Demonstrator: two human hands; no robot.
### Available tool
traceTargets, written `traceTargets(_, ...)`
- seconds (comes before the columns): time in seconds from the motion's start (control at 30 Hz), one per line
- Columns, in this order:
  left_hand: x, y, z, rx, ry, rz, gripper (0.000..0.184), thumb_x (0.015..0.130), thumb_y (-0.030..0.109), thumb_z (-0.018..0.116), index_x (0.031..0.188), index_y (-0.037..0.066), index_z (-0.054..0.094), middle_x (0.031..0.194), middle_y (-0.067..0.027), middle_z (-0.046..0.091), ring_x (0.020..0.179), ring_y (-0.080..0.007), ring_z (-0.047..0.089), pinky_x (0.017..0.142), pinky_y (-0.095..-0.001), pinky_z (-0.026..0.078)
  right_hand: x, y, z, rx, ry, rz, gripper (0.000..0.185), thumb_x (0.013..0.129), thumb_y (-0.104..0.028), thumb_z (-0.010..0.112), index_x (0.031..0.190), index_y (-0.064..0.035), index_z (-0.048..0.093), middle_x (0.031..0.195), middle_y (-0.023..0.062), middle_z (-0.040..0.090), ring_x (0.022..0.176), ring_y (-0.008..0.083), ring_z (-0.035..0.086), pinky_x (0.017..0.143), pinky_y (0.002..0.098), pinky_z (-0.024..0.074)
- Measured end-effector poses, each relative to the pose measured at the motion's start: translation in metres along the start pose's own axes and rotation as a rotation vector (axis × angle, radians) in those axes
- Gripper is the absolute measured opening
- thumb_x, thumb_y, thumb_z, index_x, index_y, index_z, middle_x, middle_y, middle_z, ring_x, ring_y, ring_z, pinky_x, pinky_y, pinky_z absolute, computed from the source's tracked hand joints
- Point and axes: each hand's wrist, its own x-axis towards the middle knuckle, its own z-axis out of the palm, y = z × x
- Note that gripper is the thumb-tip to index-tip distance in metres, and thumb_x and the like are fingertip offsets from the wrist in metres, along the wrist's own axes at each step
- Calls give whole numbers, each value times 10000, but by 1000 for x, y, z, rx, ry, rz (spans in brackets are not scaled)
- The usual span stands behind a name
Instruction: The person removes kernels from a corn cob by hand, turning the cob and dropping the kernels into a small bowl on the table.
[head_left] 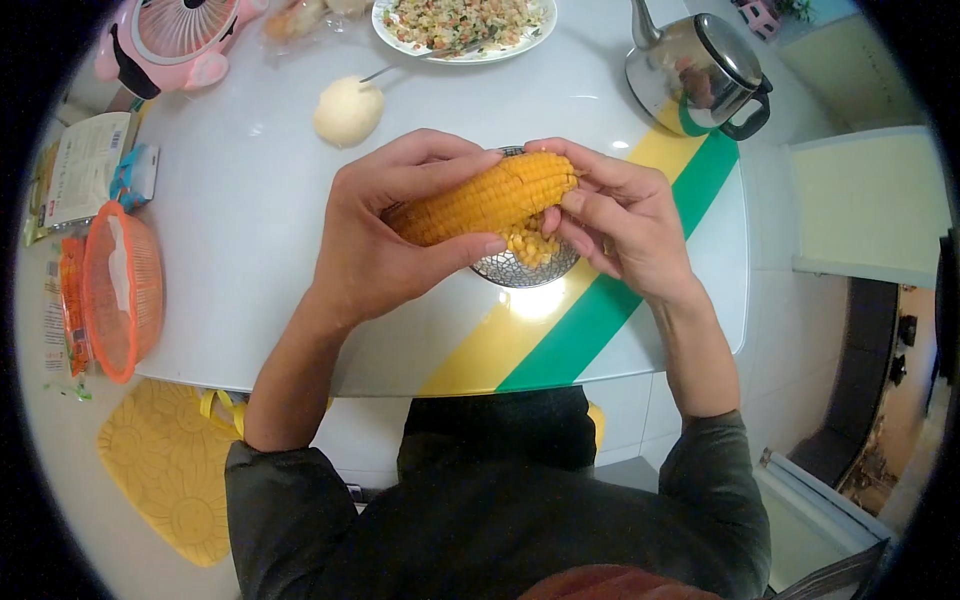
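I see the left hand clamped around 1 yellow corn cob, held tilted above a mesh bowl on the table. From here, the right hand has its thumb and fingers closed on the cob's right tip. Loose kernels lie beneath it, and 1 kettle stands well apart, beyond the right hand.

Along the far side of the white table are a pink fan, a white plate of diced, colourful food, a pale round bun and a silver kettle. An orange basket stands at left beside some packets, above a yellow cushion.
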Motion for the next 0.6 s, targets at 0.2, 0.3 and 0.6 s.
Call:
traceTargets(0.2, 0, 0, -3, 3, -8, -22, 567, 704, 16, 908, 1244, -16, 738, 1212, -153, 706, 1109, -224, 677, 967, -331, 549, 1, -2, 3, -16, 13, 10, 436, 1012, -12, 553, 1443, 51, 574, 896, 97, 717, 524, 10, 514, 400, 148, 314)
traceTargets(0.3, 1, 0, -3, 7, 0, -13, 558, 704, 12, 908, 1236, -14, 741, 1187, -142, 712, 1079, -212, 683, 940, -319, 554, 1, -4, 3, -22, 27, 28, 450, 1007, 0, 544, 1453, 51, 566, 896, 98, 714, 526, 16, 526, 391, 152, 335)
traceTargets(0.6, 3, 5, -10, 29, -33, -62, 574, 685, 18, 917, 1228, -27, 739, 1210, -160, 709, 1107, -233, 681, 953, -332, 550, 1, -1, -4, -3, -70, 10, 479, 1028, -73, 542, 1494, 34, 522, 980, 122, 720, 690, 83, 639, 412, 167, 448)
